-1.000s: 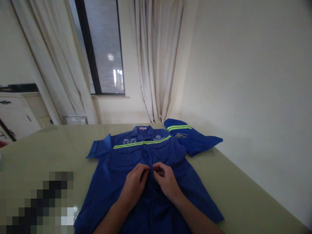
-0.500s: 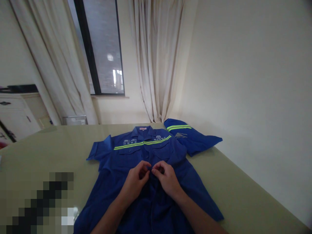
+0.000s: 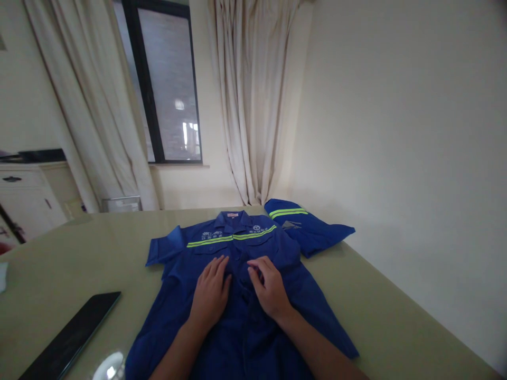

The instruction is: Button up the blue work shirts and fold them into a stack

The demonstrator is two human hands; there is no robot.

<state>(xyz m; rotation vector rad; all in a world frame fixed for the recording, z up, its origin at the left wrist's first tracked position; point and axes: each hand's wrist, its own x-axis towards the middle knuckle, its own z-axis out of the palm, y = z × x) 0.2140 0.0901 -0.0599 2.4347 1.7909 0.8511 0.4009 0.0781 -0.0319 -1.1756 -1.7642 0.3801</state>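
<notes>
A blue short-sleeved work shirt (image 3: 273,327) with a yellow-green reflective stripe across its chest lies spread out, front up, its collar away from me. On the left half of the front, my left hand (image 3: 212,287) rests with the palm down, fingers stretched forward and thumb apart. My right hand (image 3: 269,287) is over the shirt just right of the button placket, with fingers curved and a gap between thumb and forefinger. Nothing shows between its fingertips. The two hands are apart, below the chest pockets.
Another blue garment (image 3: 317,232) with a reflective stripe lies behind the shirt's right shoulder. On the greenish table (image 3: 396,316), a black flat device (image 3: 71,338) and a shiny round object (image 3: 110,367) are at the left front. A wall borders the right edge.
Both hands have let go of the placket, where their fingertips were pinched together. My left hand has moved left and flattened onto the shirt; my right hand's fingers have loosened.
</notes>
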